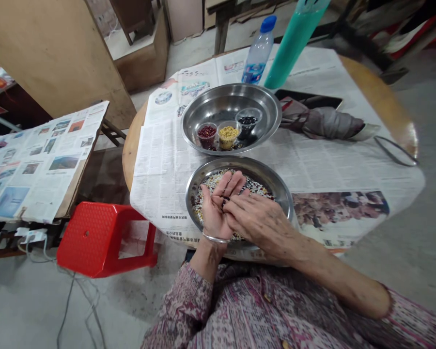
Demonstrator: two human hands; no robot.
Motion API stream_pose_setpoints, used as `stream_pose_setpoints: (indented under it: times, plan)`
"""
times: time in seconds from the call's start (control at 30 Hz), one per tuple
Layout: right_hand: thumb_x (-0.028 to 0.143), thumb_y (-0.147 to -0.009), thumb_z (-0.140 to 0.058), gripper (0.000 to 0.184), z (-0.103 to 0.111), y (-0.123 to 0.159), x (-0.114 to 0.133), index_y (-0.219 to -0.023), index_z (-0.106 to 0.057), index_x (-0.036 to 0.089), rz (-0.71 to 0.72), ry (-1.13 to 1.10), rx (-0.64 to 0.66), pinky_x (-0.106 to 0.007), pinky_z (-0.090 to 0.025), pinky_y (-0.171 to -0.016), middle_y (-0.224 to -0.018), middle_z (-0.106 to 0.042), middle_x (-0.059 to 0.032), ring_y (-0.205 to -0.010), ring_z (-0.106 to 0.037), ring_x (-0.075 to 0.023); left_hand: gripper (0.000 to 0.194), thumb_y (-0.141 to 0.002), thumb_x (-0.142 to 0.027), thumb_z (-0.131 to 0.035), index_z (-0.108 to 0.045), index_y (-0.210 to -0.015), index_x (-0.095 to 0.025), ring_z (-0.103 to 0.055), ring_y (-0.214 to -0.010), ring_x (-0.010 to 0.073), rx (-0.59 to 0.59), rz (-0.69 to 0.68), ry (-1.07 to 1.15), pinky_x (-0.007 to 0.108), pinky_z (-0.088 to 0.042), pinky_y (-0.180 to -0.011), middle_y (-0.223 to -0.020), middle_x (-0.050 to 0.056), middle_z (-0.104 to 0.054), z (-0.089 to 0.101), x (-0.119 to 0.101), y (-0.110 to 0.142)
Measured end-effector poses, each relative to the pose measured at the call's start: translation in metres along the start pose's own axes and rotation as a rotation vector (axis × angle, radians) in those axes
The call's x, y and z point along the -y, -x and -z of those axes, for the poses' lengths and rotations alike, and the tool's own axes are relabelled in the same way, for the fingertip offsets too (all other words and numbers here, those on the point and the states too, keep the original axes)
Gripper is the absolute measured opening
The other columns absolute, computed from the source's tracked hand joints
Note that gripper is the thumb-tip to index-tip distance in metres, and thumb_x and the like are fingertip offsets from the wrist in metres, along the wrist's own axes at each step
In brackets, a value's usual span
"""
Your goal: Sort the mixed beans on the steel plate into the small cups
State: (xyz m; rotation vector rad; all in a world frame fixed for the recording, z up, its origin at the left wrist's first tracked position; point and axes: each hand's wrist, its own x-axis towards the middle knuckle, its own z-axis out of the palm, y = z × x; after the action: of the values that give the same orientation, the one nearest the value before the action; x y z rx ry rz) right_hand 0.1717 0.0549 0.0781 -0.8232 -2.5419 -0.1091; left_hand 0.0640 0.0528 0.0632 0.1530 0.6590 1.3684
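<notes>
Dark beans [223, 198] sit in the cupped left hand [213, 208], palm up, fingers open, metal bangle [216, 238] on the wrist. Right hand [257, 218] is palm down, fingers curled over that palm, tips at the beans; can't tell if it's gripping any. Both hands are just above mixed beans and grains [207, 189] in a steel plate [240, 164]. Next out, a second steel plate [218, 104] holds three small clear cups [256, 116]: red beans [207, 131], yellow grains [228, 133], black beans [247, 120]. Both plates are on newspaper [167, 169] over a round wooden surface [381, 102].
</notes>
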Motion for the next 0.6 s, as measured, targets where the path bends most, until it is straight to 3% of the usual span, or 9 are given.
stream_pose_setpoints:
  times: [0.2, 0.27, 0.33, 0.37, 0.43, 0.5, 0.6]
  plan:
    - [0.018, -0.094, -0.049, 0.016, 0.008, 0.007, -0.008, -0.082, -0.06, 0.018, -0.16, -0.154, -0.133, -0.029, -0.042, -0.073, -0.077, -0.066, -0.0031, -0.072, -0.06, -0.016, 0.068, -0.1, -0.057, -0.016, -0.069, -0.112, -0.015, -0.056, -0.128, 0.0237, -0.056, 0.007, 0.049, 0.038, -0.043, -0.109, -0.135, 0.014, -0.061, 0.004, -0.001, -0.003]
    - [0.019, -0.095, -0.05, 0.016, 0.005, 0.016, -0.013, -0.084, -0.061, 0.018, -0.218, -0.175, -0.154, -0.028, -0.042, -0.071, -0.078, -0.066, -0.0027, -0.072, -0.061, -0.0149, 0.064, -0.101, -0.054, -0.021, -0.07, -0.106, -0.013, -0.063, -0.117, 0.0223, -0.104, 0.022, 0.115, 0.035, -0.05, -0.101, -0.124, 0.014, -0.067, 0.005, -0.003, -0.005]
    - [0.022, -0.096, -0.049, 0.019, -0.001, 0.028, -0.017, -0.082, -0.061, 0.018, -0.236, -0.128, -0.132, -0.028, -0.041, -0.068, -0.075, -0.066, -0.0022, -0.068, -0.06, -0.0147, 0.057, -0.103, -0.048, -0.026, -0.07, -0.091, -0.013, -0.07, -0.092, 0.017, -0.211, 0.067, 0.188, 0.027, -0.056, -0.08, -0.099, 0.012, -0.072, 0.005, -0.006, -0.006]
    - [0.023, -0.097, -0.049, 0.022, -0.005, 0.034, -0.019, -0.079, -0.061, 0.018, -0.227, -0.093, -0.109, -0.029, -0.04, -0.067, -0.073, -0.065, -0.002, -0.066, -0.059, -0.0147, 0.054, -0.104, -0.044, -0.028, -0.067, -0.08, -0.013, -0.068, -0.074, 0.0129, -0.26, 0.095, 0.224, 0.021, -0.055, -0.066, -0.082, 0.008, -0.069, 0.006, -0.007, -0.007]
    - [0.024, -0.097, -0.048, 0.026, -0.013, 0.045, -0.021, -0.074, -0.059, 0.018, -0.205, -0.046, -0.078, -0.029, -0.039, -0.066, -0.069, -0.064, -0.0015, -0.064, -0.058, -0.015, 0.054, -0.104, -0.038, -0.031, -0.051, -0.06, -0.015, -0.05, -0.045, 0.006, -0.28, 0.138, 0.278, 0.013, -0.038, -0.041, -0.055, 0.0, -0.051, 0.006, -0.012, -0.007]
    - [0.024, -0.097, -0.049, 0.026, -0.02, 0.052, -0.023, -0.074, -0.059, 0.018, -0.218, -0.051, -0.081, -0.03, -0.04, -0.066, -0.068, -0.064, -0.0016, -0.066, -0.059, -0.0154, 0.056, -0.105, -0.037, -0.03, -0.035, -0.053, -0.016, -0.029, -0.035, 0.0041, -0.203, 0.168, 0.282, 0.012, -0.02, -0.034, -0.046, -0.005, -0.031, 0.006, -0.017, -0.007]
    - [0.023, -0.097, -0.05, 0.023, -0.029, 0.057, -0.023, -0.078, -0.062, 0.018, -0.268, -0.128, -0.133, -0.029, -0.043, -0.069, -0.073, -0.067, -0.0025, -0.069, -0.062, -0.0152, 0.055, -0.104, -0.038, -0.029, -0.026, -0.053, -0.018, -0.016, -0.034, 0.0047, -0.138, 0.215, 0.191, 0.015, -0.013, -0.034, -0.046, -0.008, -0.018, 0.001, -0.026, -0.01]
